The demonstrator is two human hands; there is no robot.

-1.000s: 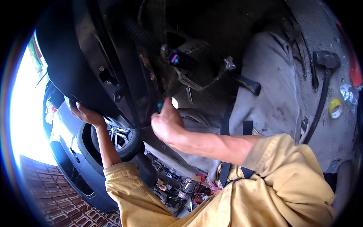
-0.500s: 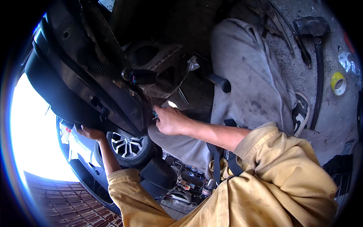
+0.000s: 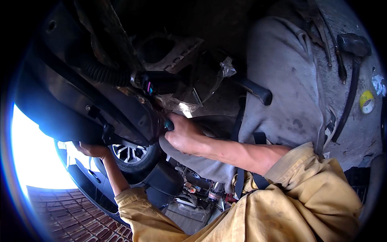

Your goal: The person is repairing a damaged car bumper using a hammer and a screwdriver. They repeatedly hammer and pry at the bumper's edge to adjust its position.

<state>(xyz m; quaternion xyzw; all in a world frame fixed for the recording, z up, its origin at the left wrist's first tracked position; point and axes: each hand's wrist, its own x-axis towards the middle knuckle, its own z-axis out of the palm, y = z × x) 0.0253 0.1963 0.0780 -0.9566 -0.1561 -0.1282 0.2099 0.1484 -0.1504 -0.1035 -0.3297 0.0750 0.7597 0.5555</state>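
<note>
A dark car panel (image 3: pixel 64 101) fills the left side, with a long black rubber seal (image 3: pixel 82 90) running across it. My left hand (image 3: pixel 92 150) grips the lower edge of this panel, its fingertips partly hidden there. Against the panel's right end, my right hand (image 3: pixel 183 131) is closed around a small teal and black handled tool (image 3: pixel 168 124). The tool's working end cannot be made out in the shadow. Just above that hand are a black connector-like block (image 3: pixel 161 82) and a corrugated black hose (image 3: pixel 107 76).
A bent black handle (image 3: pixel 258 92) lies by my grey-trousered leg (image 3: pixel 282 80). At right on the concrete are a sledgehammer (image 3: pixel 354 45), a screwdriver-like tool (image 3: pixel 342 72) and a yellow tape roll (image 3: pixel 366 101). Below stands another car with a spoked wheel (image 3: pixel 131 155).
The view has shifted, so the leg and floor tools appear farther right. Both hands keep their places on the panel and the tool; more of the teal handle shows.
</note>
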